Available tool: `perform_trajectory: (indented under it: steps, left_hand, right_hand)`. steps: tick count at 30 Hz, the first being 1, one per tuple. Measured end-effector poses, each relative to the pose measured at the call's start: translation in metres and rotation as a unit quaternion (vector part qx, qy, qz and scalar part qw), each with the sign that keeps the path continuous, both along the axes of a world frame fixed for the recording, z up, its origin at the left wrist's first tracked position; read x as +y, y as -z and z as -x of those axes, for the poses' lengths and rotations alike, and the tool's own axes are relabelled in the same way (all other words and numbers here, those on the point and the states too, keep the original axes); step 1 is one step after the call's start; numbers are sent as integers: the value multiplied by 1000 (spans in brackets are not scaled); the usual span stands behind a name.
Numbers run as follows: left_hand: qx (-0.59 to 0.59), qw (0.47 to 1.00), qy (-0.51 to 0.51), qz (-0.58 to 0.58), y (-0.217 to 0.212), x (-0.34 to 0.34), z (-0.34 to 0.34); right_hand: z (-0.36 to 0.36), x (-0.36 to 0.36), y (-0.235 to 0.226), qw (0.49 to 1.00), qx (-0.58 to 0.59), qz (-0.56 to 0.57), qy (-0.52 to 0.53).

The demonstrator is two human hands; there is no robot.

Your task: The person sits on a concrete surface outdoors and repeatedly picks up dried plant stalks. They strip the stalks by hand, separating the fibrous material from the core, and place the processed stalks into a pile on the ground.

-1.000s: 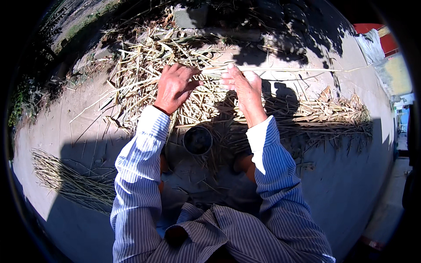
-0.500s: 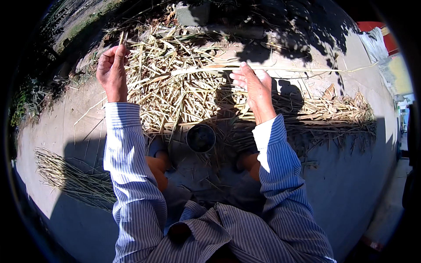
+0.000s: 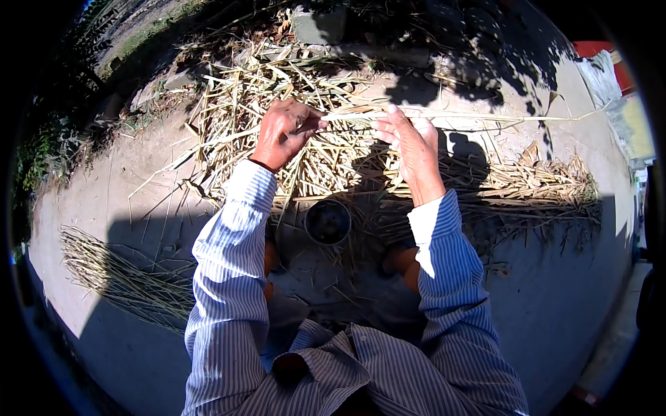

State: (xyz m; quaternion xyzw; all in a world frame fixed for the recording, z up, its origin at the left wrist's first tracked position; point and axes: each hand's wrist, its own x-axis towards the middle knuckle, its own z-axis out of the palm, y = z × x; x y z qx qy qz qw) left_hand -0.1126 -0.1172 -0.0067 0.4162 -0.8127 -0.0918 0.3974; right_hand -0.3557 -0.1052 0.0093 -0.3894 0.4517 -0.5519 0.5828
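Note:
A long, pale dry stalk (image 3: 485, 117) runs level across the view, its thin end reaching far to the right. My right hand (image 3: 416, 149) holds it between the thumb and loosely bent fingers. Close by on the left, my left hand (image 3: 283, 135) pinches the leafy part of the same stalk with thumb and fingertips. Beneath both hands spreads a heap of dry leaf and husk strips (image 3: 243, 125). Some strips near the left hand overlap the heap, so the stalk's left end is hard to pick out.
A dark round bowl (image 3: 327, 222) stands between my feet. At the left lies a bundle of thin stalks (image 3: 125, 281). A long pile of dry stalks (image 3: 534, 184) stretches to the right. Behind the heap sits a grey block (image 3: 319, 26).
My left hand has moved right and slightly down from the heap's left edge, meeting the stalk near the right hand. The right hand stays almost in place, still holding the stalk.

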Motion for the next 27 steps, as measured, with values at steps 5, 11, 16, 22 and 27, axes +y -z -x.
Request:
perform_trajectory:
  steps: [5,11,16,22,27]
  left_hand:
    - [486,852,-24,-192,-33,-1,-1]
    - [20,974,-221,-33,-32,1,-37]
    - [-108,994,-16,3,-22,11,16]
    - [189,957,-17,-217,-7,6,31]
    - [378,839,53,-388,-19,2,17]
  right_hand:
    - [7,-4,8,1000,-13,-6,21]
    - [9,3,3,1000,-11,-11,15]
    - [5,-1,4,999,-16,-4,44]
    - [6,0,2,1000,-19,4,23]
    - [1,3,-1,999,-42,12,-1]
